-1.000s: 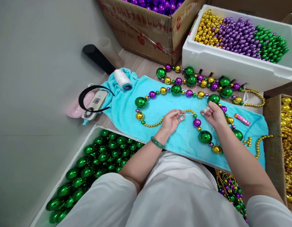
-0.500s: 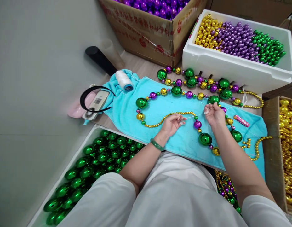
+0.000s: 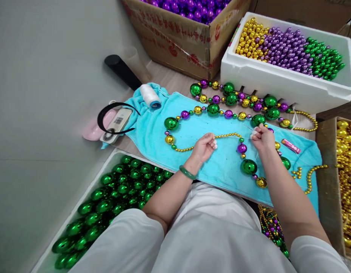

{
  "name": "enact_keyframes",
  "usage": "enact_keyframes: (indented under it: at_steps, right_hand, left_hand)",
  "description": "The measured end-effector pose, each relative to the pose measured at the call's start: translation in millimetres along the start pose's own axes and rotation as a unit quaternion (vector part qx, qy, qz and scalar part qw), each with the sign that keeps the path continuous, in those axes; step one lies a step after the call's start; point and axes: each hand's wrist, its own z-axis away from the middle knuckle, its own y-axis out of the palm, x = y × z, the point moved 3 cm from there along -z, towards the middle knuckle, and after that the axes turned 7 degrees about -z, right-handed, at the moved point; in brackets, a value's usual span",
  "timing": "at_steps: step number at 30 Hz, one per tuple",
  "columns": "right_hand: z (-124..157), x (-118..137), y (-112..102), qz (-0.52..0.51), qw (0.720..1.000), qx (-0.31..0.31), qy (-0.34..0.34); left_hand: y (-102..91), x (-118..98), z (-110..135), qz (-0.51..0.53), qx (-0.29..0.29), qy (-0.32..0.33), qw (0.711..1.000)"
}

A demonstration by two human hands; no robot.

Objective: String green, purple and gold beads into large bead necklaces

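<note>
A bead necklace (image 3: 212, 110) of green, purple and gold balls lies in a loop on a turquoise towel (image 3: 152, 132). My left hand (image 3: 204, 146), with a green bangle at the wrist, is closed in a pinch on the thin thread beside a run of small gold beads (image 3: 192, 146). My right hand (image 3: 262, 138) is closed in a pinch on the other end of the thread, next to a purple bead (image 3: 241, 148) and a large green ball (image 3: 248, 166). The thread runs taut between both hands.
A white foam box (image 3: 277, 81) of gold, purple and green beads stands at the back right, a cardboard box (image 3: 178, 41) of purple balls behind. A tray of green balls (image 3: 113, 193) lies lower left. A thread spool (image 3: 149, 95), a second necklace (image 3: 243, 99) and a gold-bead box (image 3: 347, 170) lie around.
My hands have drawn a little further apart along the thread and my left hand has closed tighter. The view has shifted slightly.
</note>
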Motion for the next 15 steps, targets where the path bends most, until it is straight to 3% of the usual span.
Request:
enact_keyframes:
  at_steps: [3, 6, 11, 15]
  right_hand:
    - [0, 2, 2, 0.005, 1.000, 0.008, 0.012]
    - [3, -8, 8, 0.019, 0.998, 0.037, 0.039]
    - [8, -24, 12, 0.044, 0.995, 0.067, 0.063]
    - [10, -27, 11, 0.064, 0.992, 0.085, 0.067]
  left_hand:
    - [0.0, -8, 0, -0.025, -0.014, 0.032, 0.999]
    - [11.8, -12, -1, 0.024, -0.014, 0.051, 0.998]
    - [35.3, -13, -11, 0.082, 0.050, 0.015, 0.995]
    - [38.6, -13, -16, 0.083, 0.041, -0.006, 0.996]
